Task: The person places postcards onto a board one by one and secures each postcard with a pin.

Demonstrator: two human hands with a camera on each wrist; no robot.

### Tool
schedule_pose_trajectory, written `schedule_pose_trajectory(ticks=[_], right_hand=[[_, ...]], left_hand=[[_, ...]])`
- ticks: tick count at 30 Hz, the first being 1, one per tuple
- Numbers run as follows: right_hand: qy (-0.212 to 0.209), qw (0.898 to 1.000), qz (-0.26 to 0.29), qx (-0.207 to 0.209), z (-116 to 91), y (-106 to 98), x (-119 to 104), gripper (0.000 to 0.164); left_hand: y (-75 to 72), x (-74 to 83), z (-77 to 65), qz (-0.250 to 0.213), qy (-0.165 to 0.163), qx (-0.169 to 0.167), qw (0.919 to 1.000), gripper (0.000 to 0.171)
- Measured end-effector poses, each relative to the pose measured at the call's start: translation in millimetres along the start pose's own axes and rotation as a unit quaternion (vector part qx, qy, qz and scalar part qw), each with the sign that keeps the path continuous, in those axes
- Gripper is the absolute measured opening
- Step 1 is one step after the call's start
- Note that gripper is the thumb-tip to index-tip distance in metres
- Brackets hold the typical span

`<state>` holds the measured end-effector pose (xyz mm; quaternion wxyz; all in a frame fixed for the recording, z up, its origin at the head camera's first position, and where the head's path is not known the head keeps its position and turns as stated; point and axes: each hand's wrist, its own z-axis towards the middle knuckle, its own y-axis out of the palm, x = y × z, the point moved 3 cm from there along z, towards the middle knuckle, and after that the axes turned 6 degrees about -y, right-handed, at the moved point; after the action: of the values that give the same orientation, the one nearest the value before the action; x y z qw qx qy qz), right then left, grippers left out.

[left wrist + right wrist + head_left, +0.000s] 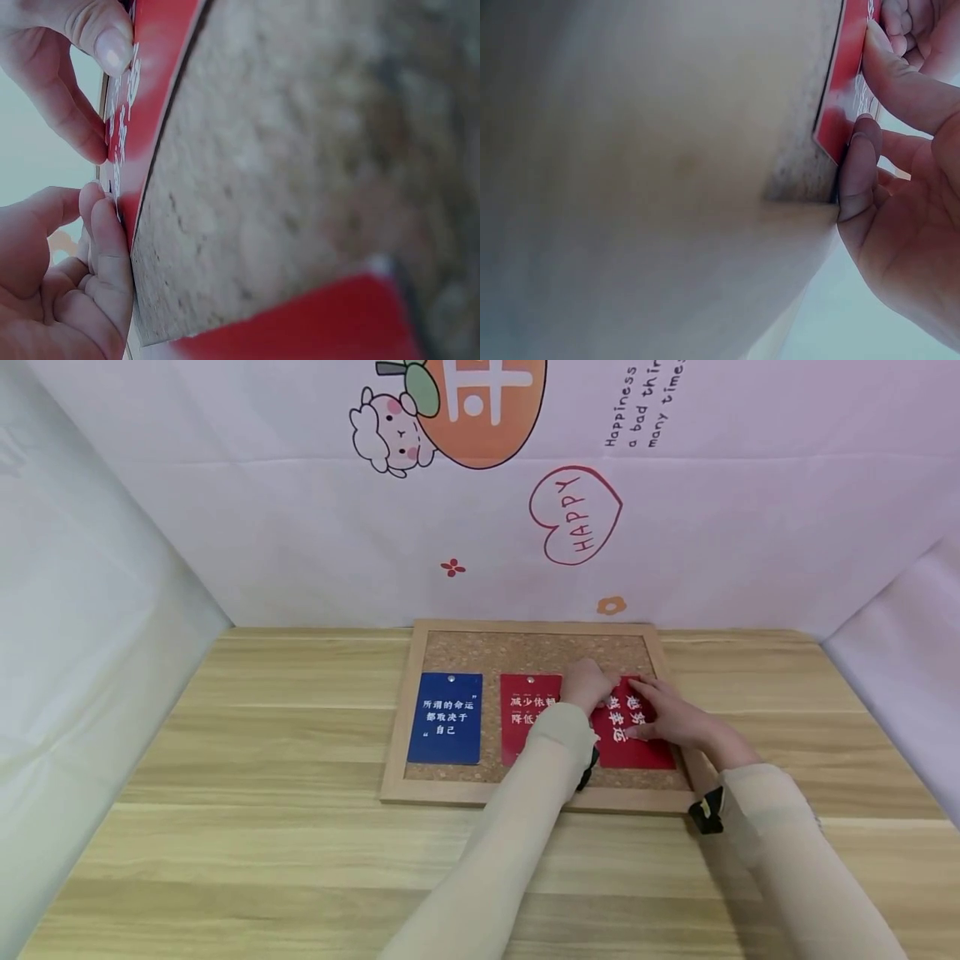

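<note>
A framed cork board lies on the table with a blue card at its left and a red card in the middle. Another red card with white writing is at the right of the board. At this card's upper left, my left hand has thumb and fingertips together, pinching what looks like a pushpin mostly hidden by the fingers. My right hand rests on the same card with thumb and fingers spread. In the right wrist view its thumb presses the card's face.
A silvery pin sits at the top of the blue card and another pin at the top of the middle red card. Behind the board rises a white printed cloth. The wooden table spreads in front and to both sides.
</note>
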<state>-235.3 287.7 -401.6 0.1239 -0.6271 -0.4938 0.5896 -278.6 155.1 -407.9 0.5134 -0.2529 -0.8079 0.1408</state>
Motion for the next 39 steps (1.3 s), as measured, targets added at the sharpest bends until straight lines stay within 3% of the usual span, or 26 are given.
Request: schedule_pose_trajectory(ticks=[16,28,34,39], right_hand=[[0.005,1.0,-0.007,-0.005,-0.5,-1.3,1.7,0.09],[0.005,1.0,-0.005,-0.006,-0.3,-0.6,-2.4,0.089],[0.004,1.0,-0.008,-0.008,0.7,-1.3,-3.0,0.089],[0.005,1.0,-0.004,-0.012,2.1,-1.1,-4.1,0.09]], left_hand=[[0.6,-0.1,-3.6,-0.019,-0.015,-0.03,0.9992,0.045],[-2.1,-2.4,-3.1,-0.041,0.001,-0.041,0.9983,0.046],[-3.1,-4.0,-0.9,-0.022,0.03,-0.043,0.9984,0.046],[-7.8,-7.2,-5.8,-0.062,0.04,-0.058,0.9956,0.036]])
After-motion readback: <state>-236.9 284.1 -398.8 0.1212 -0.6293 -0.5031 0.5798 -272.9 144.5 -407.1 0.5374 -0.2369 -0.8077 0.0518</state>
